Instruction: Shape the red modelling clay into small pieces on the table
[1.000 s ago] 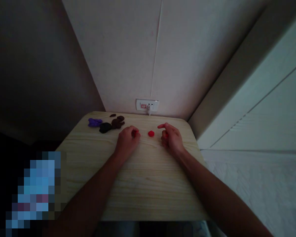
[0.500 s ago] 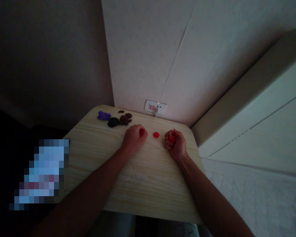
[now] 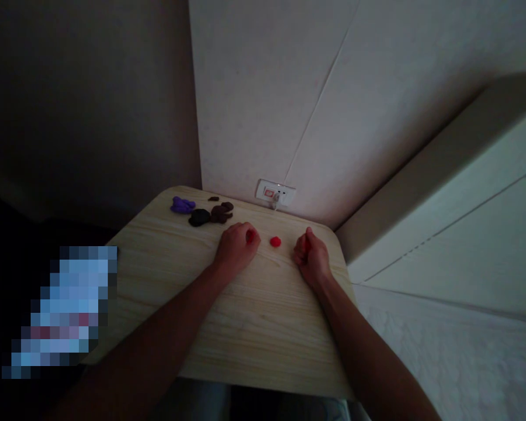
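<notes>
A small red lump of modelling clay (image 3: 275, 241) lies on the pale wooden table (image 3: 254, 327) between my hands, touching neither. My left hand (image 3: 236, 247) rests to its left with the fingers curled round; a bit of red clay shows inside the curl. To the right of the lump, my right hand (image 3: 313, 257) is closed, its thumb on top, over more red clay that is mostly hidden by the fingers. Beyond my left hand sit a brown clay piece (image 3: 219, 214), a black clay lump (image 3: 199, 217) and a purple clay piece (image 3: 183, 204).
A small dark brown scrap (image 3: 213, 199) lies near the table's back edge. Behind the table, a wall socket (image 3: 275, 192) has a plug in it. A white panelled cabinet (image 3: 464, 234) stands at the right. A blurred-out bright patch (image 3: 65, 304) covers the lower left.
My right hand had its index finger stretched out a second ago; its fingers have since folded in over the red clay. The view has tilted slightly. The middle red lump stays on the table.
</notes>
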Motion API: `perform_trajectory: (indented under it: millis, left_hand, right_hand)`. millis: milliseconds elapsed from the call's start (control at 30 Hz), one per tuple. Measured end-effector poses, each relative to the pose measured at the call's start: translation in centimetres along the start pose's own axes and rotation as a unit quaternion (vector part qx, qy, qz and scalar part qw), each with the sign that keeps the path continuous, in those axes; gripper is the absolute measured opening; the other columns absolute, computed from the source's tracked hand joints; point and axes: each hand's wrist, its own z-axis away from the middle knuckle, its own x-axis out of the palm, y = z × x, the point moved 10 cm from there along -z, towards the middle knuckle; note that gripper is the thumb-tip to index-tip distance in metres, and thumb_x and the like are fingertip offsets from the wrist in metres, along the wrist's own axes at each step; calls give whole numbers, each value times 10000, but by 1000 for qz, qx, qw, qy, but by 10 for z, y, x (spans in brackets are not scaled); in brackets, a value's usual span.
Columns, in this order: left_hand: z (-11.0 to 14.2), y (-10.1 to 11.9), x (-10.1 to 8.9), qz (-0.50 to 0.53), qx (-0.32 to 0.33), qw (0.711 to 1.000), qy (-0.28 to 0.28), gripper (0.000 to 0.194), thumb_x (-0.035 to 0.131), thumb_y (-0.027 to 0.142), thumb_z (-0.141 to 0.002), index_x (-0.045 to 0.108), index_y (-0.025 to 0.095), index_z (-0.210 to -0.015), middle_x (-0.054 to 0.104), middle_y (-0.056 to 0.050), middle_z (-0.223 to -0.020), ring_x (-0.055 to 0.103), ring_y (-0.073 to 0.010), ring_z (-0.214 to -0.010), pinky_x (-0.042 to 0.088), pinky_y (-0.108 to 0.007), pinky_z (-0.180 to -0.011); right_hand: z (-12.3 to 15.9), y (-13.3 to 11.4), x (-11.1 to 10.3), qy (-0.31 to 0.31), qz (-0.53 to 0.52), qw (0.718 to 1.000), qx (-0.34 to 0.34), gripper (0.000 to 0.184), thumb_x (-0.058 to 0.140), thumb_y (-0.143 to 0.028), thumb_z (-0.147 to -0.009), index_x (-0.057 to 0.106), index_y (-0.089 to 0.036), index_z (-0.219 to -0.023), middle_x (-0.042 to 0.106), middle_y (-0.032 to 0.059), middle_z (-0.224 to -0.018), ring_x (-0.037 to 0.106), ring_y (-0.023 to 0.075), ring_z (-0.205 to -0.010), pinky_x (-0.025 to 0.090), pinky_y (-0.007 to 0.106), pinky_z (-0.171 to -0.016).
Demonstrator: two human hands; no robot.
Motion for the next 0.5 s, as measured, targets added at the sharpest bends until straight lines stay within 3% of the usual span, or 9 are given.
perform_trajectory:
  millis: [100, 300, 400, 500]
  left_hand:
    - [0, 1, 0, 1, 0, 1000, 0, 108, 557, 187, -843, 638, 188, -771, 683, -63, -787, 614, -199, -747, 467, -328, -733]
    - [-1, -2, 0, 23, -8, 1000, 3, 106, 556, 194, -841, 644, 189, -782, 688, -64, -808, 625, -208, -771, 472, -333, -756]
    - [-2, -1, -8, 31, -1, 999, 31, 102, 557, 198, -841, 637, 192, -779, 684, -60, -815, 628, -212, -794, 480, -343, -794]
    - [0, 9, -26, 51, 29, 994, 92, 92, 553, 199, -860, 634, 188, -815, 681, -62, -855, 630, -209, -850, 488, -335, -836]
  right_hand:
    - [-1, 4, -5, 31, -27, 999, 34, 552, 546, -490, -910, 227, -240, -535, 206, -83, -421, 174, 80, -354, 155, 242, -332]
    - [4, 4, -10, 90, -26, 995, 27, 504, 567, -411, -882, 243, -241, -535, 213, -94, -387, 172, 72, -316, 132, 235, -321]
    - [5, 10, -5, 70, -46, 996, 37, 505, 585, -415, -874, 276, -235, -517, 212, -95, -393, 172, 70, -324, 131, 228, -322]
    - [3, 11, 4, 11, -53, 998, 37, 495, 610, -458, -869, 356, -220, -517, 257, -89, -410, 199, 64, -345, 150, 214, -336]
